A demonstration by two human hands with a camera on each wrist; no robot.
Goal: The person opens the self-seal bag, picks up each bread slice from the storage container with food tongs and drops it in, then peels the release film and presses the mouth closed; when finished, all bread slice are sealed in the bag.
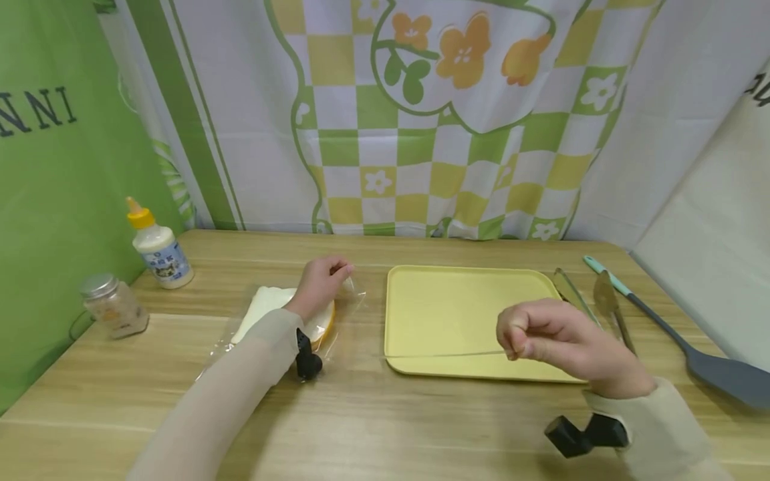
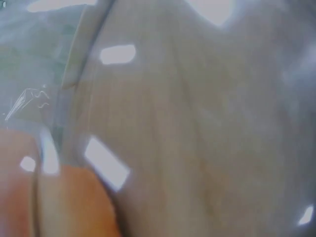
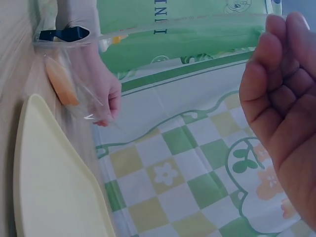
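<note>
Slices of bread (image 1: 263,308) with a brown crust lie inside a clear plastic bag (image 1: 356,294) on the left half of the table. My left hand (image 1: 320,286) reaches over the bread and pinches the bag's film near its far right corner. Raised over the tray's right part, my right hand (image 1: 556,341) pinches a thin clear edge of the bag between thumb and index finger. That film stretches leftward from the fingertips, as the right wrist view shows, toward the bread (image 3: 61,84). Glare and film fill the left wrist view, beside an orange-brown crust (image 2: 86,197).
A yellow tray (image 1: 445,314) lies at centre. Right of it are tongs (image 1: 610,300) and a grey spatula (image 1: 722,374) with a mint handle end. At the left stand a sauce bottle (image 1: 162,257) and a glass jar (image 1: 117,310). Printed curtains (image 1: 252,133) enclose the table.
</note>
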